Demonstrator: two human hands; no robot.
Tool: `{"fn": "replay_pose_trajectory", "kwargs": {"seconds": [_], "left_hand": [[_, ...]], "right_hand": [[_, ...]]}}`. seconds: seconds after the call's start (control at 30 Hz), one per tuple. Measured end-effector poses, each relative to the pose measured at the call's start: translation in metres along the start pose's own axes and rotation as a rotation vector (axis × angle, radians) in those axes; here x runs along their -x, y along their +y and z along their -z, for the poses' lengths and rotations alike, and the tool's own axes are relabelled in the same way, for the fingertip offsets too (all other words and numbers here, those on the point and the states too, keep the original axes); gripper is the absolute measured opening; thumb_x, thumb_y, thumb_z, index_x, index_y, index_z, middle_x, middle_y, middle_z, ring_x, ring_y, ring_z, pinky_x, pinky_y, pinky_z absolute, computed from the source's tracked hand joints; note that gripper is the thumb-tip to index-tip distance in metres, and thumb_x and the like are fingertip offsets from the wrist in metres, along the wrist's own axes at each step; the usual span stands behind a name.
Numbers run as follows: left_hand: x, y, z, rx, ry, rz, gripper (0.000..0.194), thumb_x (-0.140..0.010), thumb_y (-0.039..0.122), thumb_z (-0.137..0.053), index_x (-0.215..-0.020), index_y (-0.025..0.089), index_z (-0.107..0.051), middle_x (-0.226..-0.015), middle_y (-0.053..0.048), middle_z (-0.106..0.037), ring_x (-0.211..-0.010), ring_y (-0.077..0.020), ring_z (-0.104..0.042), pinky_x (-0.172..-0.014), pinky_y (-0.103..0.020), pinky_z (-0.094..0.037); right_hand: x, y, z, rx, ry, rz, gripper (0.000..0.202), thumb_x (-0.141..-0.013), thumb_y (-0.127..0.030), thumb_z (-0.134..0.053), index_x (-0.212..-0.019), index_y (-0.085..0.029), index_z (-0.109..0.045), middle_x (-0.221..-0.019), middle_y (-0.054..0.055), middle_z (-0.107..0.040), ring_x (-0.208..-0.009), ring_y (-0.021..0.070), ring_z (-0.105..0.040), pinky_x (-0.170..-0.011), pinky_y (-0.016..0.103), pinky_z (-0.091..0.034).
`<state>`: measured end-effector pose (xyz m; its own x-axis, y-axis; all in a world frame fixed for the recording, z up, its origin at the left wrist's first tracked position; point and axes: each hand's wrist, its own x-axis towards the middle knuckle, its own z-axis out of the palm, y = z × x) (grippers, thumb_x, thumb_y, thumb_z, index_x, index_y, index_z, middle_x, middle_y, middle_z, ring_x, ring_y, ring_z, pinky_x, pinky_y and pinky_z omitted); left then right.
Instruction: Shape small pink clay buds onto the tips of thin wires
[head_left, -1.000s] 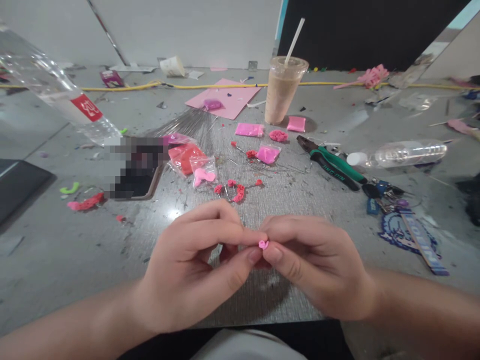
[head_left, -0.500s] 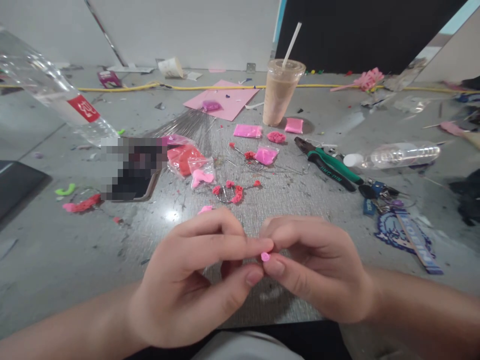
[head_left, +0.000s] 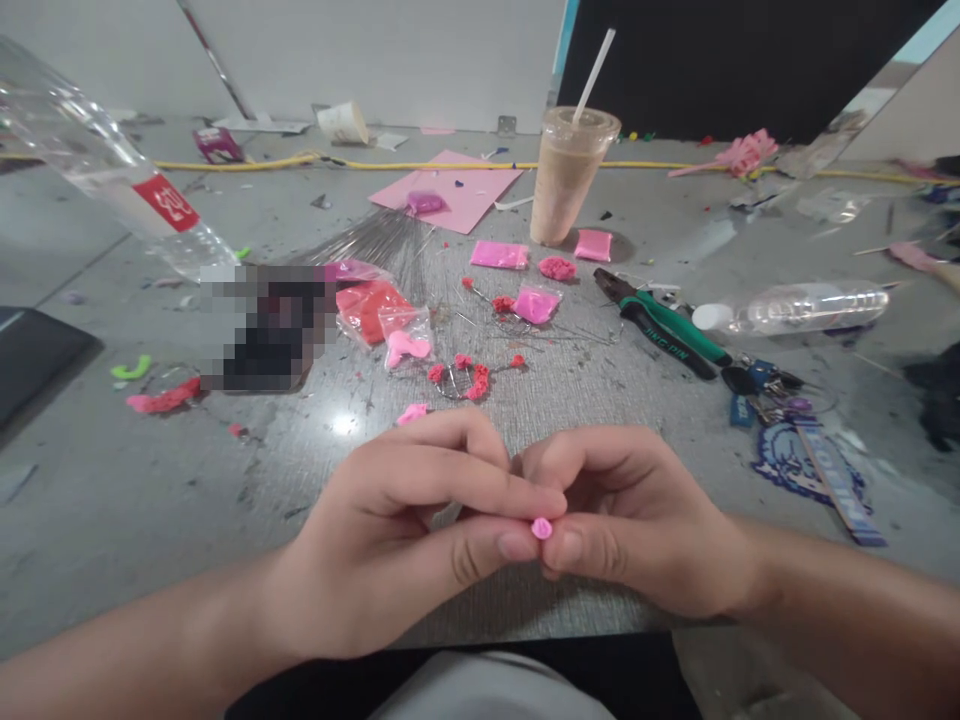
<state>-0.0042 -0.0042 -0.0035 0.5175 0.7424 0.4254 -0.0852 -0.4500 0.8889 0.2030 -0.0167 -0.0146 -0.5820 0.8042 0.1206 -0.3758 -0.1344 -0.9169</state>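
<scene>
A small pink clay piece point(head_left: 541, 528) is pinched between the fingertips of both hands, low in the middle of the view. My left hand point(head_left: 420, 520) presses it with thumb and index finger from the left. From the right, my right hand point(head_left: 637, 515) holds it with its thumb and curled fingers. Beyond them, a wire ring with red-pink clay lumps point(head_left: 477, 381) lies on the grey table point(head_left: 390, 600). More pink clay point(head_left: 412, 413) sits just behind my left hand, and a clear bag with pink clay point(head_left: 407, 347) lies farther back.
Behind stand a drink cup with a straw point(head_left: 571, 180) and a tilted bottle point(head_left: 112, 170). Green-handled pliers point(head_left: 667, 325), a lying bottle point(head_left: 802, 308) and keys point(head_left: 757, 385) are at right. A phone point(head_left: 274, 335) lies at left, near thin wires point(head_left: 375, 245).
My left thumb has moved right, up against the pink piece, and the fingertips of both hands are closer together. The whole view has shifted slightly.
</scene>
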Motion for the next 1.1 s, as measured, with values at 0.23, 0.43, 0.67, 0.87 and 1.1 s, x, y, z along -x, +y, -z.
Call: {"fn": "replay_pose_trajectory", "kwargs": {"seconds": [0.23,0.43,0.67,0.87,1.1], "left_hand": [[-0.001,0.0,-0.001,0.035,0.027,0.041,0.011,-0.092,0.02,-0.076,-0.1,0.023,-0.083,-0.073,0.0,-0.058,-0.063,-0.0091,-0.056,-0.054,-0.02,-0.051],[-0.003,0.002,-0.001,-0.087,0.023,-0.012,0.023,-0.094,0.013,-0.071,-0.111,0.024,-0.082,-0.072,0.0,-0.061,-0.06,-0.0086,-0.055,-0.054,-0.02,-0.049],[-0.005,0.002,-0.002,-0.159,0.022,-0.042,0.029,-0.095,0.014,-0.07,-0.119,0.026,-0.081,-0.072,0.0,-0.064,-0.062,-0.0093,-0.057,-0.056,-0.02,-0.049],[-0.003,0.001,-0.001,-0.139,0.017,-0.037,0.024,-0.094,0.015,-0.072,-0.112,0.027,-0.083,-0.076,-0.001,-0.062,-0.063,-0.0091,-0.058,-0.054,-0.02,-0.049],[-0.004,-0.005,0.006,-0.251,0.015,-0.089,0.025,-0.096,0.01,-0.066,-0.115,0.021,-0.078,-0.083,-0.001,-0.06,-0.071,-0.0094,-0.059,-0.059,-0.019,-0.05]], "right_hand": [[0.001,-0.001,0.003,0.053,0.004,0.027,0.006,-0.089,-0.013,-0.078,-0.088,-0.017,-0.074,-0.076,0.0,-0.071,-0.073,0.0108,-0.062,-0.067,0.024,-0.052],[0.0,-0.003,0.0,0.095,0.115,-0.002,0.015,-0.092,-0.023,-0.079,-0.081,-0.018,-0.07,-0.068,-0.002,-0.063,-0.061,0.009,-0.056,-0.055,0.021,-0.048],[-0.004,-0.002,0.0,0.008,0.132,-0.071,0.015,-0.089,-0.023,-0.081,-0.082,-0.017,-0.07,-0.071,-0.001,-0.067,-0.063,0.0079,-0.06,-0.058,0.019,-0.051],[-0.004,-0.002,0.005,-0.031,0.035,-0.102,0.012,-0.089,-0.023,-0.081,-0.084,-0.017,-0.071,-0.073,0.0,-0.071,-0.065,0.0095,-0.064,-0.063,0.022,-0.056],[-0.009,-0.004,0.019,0.066,0.244,0.02,0.018,-0.092,-0.033,-0.075,-0.081,-0.019,-0.076,-0.066,0.0,-0.066,-0.064,0.0127,-0.061,-0.063,0.025,-0.05]]}}
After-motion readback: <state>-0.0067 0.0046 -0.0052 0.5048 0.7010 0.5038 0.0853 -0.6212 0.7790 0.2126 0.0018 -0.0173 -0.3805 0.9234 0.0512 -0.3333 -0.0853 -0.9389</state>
